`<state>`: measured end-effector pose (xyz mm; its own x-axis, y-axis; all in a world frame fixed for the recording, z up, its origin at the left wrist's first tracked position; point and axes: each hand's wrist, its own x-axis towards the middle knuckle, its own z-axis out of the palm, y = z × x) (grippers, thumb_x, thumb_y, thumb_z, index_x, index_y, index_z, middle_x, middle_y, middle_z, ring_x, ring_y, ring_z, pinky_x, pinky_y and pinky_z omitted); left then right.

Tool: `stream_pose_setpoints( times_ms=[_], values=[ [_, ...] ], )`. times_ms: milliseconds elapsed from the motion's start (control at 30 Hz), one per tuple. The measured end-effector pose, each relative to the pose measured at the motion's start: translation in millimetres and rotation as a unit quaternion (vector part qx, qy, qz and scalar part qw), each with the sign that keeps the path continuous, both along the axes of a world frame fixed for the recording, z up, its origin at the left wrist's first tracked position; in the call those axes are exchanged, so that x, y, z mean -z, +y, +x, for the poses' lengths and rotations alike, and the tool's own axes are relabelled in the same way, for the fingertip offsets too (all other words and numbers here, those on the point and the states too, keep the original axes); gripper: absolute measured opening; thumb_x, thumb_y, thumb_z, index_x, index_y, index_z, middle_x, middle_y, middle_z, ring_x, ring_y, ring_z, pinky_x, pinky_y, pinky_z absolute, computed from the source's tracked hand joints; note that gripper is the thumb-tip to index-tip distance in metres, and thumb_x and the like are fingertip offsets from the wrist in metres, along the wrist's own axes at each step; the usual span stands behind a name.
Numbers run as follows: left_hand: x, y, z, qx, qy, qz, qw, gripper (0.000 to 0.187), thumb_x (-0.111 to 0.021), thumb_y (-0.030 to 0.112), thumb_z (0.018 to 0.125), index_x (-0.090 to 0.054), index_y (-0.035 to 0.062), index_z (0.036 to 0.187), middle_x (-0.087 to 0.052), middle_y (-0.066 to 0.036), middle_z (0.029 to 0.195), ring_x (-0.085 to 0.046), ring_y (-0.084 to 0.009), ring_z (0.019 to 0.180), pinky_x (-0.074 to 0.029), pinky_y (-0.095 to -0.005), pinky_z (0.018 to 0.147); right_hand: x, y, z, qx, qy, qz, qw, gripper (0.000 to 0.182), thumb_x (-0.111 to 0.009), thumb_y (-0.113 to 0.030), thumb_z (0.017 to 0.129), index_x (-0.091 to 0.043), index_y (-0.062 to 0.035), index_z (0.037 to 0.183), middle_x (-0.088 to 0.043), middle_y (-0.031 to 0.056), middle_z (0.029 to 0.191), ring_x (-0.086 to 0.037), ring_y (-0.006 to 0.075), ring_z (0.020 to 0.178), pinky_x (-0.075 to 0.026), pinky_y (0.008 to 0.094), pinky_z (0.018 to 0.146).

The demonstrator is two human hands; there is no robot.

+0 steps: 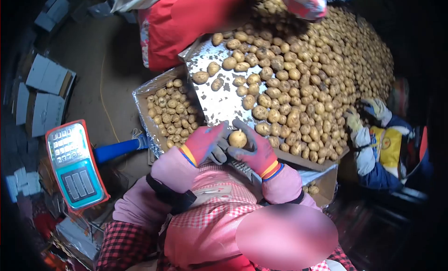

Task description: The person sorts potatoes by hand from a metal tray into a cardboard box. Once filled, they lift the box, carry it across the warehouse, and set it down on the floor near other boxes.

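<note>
Potato (pixel 237 138) sits pinched between both gloved hands, right at the near edge of the metal sorting tray (pixel 219 105). The left hand (pixel 205 142) cups it from the left, the right hand (pixel 254 152) from the right and below; each grip is closed on it, neither nearer than the other. It looks roundish, with no clear long axis. A box of small potatoes (pixel 170 112) lies just left, the big potato heap (pixel 322 70) beyond. A scale (pixel 74 166) stands well to the left, and a co-worker's gloved hand (pixel 354 124) reaches into the heap on the right.

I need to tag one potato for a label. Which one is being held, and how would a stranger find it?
Start at the metal sorting tray heaped with potatoes. At its near edge, two red-gloved hands meet. The potato is pinched between left hand and right hand, the only one lifted off the pile.
</note>
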<state>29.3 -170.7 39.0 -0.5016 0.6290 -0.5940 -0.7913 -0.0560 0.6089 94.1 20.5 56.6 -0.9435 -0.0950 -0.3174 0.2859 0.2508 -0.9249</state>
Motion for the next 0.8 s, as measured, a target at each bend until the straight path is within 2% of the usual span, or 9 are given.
stream_pose_setpoints(
  times_ms=[167, 267, 333, 400, 433, 533, 567, 767, 800],
  values=[
    [-15, 24, -4, 0.093, 0.036, -0.012, 0.995, 0.052, -0.043, 0.045, 0.098, -0.064, -0.0011, 0.106, -0.068, -0.011, 0.077, -0.058, -0.0149, 0.045, -0.047, -0.0228, 0.042, -17, 21, 24, 0.040, 0.050, 0.106, 0.992, 0.066, -0.078, -0.024, 0.070, -0.053, -0.0085, 0.130, -0.063, 0.0152, 0.114, -0.063, 0.0256, 0.104, -0.049, 0.0354, 0.089],
    [-5, 55, 5, 0.216, 0.207, -0.055, 0.953, 0.044, -0.052, 0.040, 0.095, -0.065, 0.0000, 0.106, -0.068, -0.006, 0.092, -0.062, -0.0115, 0.075, -0.051, -0.0249, 0.067, -39, 35, 41, -0.057, 0.112, 0.312, 0.942, 0.070, -0.081, -0.023, 0.063, -0.054, -0.0097, 0.127, -0.062, 0.0164, 0.113, -0.060, 0.0318, 0.104, -0.046, 0.0393, 0.091],
    [0, 78, 11, 0.229, 0.336, -0.006, 0.914, 0.040, -0.054, 0.041, 0.094, -0.065, 0.0045, 0.107, -0.067, -0.005, 0.081, -0.059, -0.0100, 0.053, -0.047, -0.0227, 0.046, -39, 49, 61, -0.012, 0.100, 0.305, 0.947, 0.071, -0.081, -0.022, 0.061, -0.054, -0.0104, 0.126, -0.061, 0.0163, 0.112, -0.057, 0.0327, 0.105, -0.044, 0.0403, 0.093],
    [-21, 96, 14, 0.245, 0.075, 0.053, 0.965, 0.041, -0.052, 0.040, 0.095, -0.063, 0.0038, 0.112, -0.067, -0.005, 0.086, -0.062, -0.0101, 0.064, -0.050, -0.0232, 0.055, -40, 59, 80, 0.127, 0.121, 0.136, 0.975, 0.069, -0.081, -0.022, 0.063, -0.055, -0.0092, 0.125, -0.062, 0.0161, 0.109, -0.059, 0.0335, 0.103, -0.046, 0.0392, 0.091],
    [-37, 109, 20, 0.255, 0.072, 0.046, 0.963, 0.050, -0.045, 0.045, 0.098, -0.062, -0.0004, 0.111, -0.067, -0.005, 0.090, -0.061, -0.0115, 0.076, -0.050, -0.0252, 0.068, -41, 66, 94, 0.169, 0.132, 0.132, 0.968, 0.061, -0.080, -0.010, 0.069, -0.056, -0.0047, 0.125, -0.062, 0.0121, 0.113, -0.061, 0.0209, 0.102, -0.047, 0.0334, 0.091],
    [-57, 143, 38, 0.316, 0.000, 0.090, 0.944, 0.058, -0.036, 0.052, 0.098, -0.061, 0.0007, 0.110, -0.066, -0.006, 0.085, -0.060, -0.0107, 0.069, -0.049, -0.0239, 0.062, -59, 81, 125, 0.275, 0.057, -0.144, 0.949, 0.062, -0.081, -0.010, 0.071, -0.054, -0.0013, 0.126, -0.060, 0.0093, 0.115, -0.059, 0.0182, 0.104, -0.048, 0.0332, 0.092],
    [-61, 155, 42, 0.364, 0.111, 0.067, 0.922, 0.064, -0.029, 0.057, 0.097, -0.059, 0.0018, 0.112, -0.066, -0.006, 0.088, -0.059, -0.0092, 0.066, -0.048, -0.0227, 0.059, -58, 90, 136, 0.253, 0.120, -0.011, 0.960, 0.063, -0.080, -0.013, 0.072, -0.052, 0.0001, 0.127, -0.059, 0.0086, 0.116, -0.059, 0.0178, 0.103, -0.049, 0.0321, 0.090],
    [-74, 206, 75, 0.473, 0.246, 0.245, 0.810, 0.039, -0.043, 0.033, 0.099, -0.053, 0.0006, 0.118, -0.062, -0.009, 0.100, -0.061, -0.0197, 0.089, -0.050, -0.0305, 0.079, -51, 96, 175, 0.342, 0.119, -0.124, 0.924, 0.053, -0.073, -0.007, 0.074, -0.055, -0.0022, 0.124, -0.060, 0.0115, 0.114, -0.057, 0.0190, 0.107, -0.046, 0.0324, 0.093],
    [-77, 213, 81, 0.503, 0.154, 0.230, 0.819, 0.039, -0.044, 0.033, 0.099, -0.053, -0.0003, 0.116, -0.062, -0.009, 0.100, -0.061, -0.0180, 0.083, -0.050, -0.0289, 0.073, -37, 98, 185, 0.354, 0.127, -0.118, 0.919, 0.053, -0.073, -0.007, 0.075, -0.054, -0.0024, 0.125, -0.060, 0.0116, 0.116, -0.056, 0.0189, 0.108, -0.045, 0.0324, 0.094]
  ],
)
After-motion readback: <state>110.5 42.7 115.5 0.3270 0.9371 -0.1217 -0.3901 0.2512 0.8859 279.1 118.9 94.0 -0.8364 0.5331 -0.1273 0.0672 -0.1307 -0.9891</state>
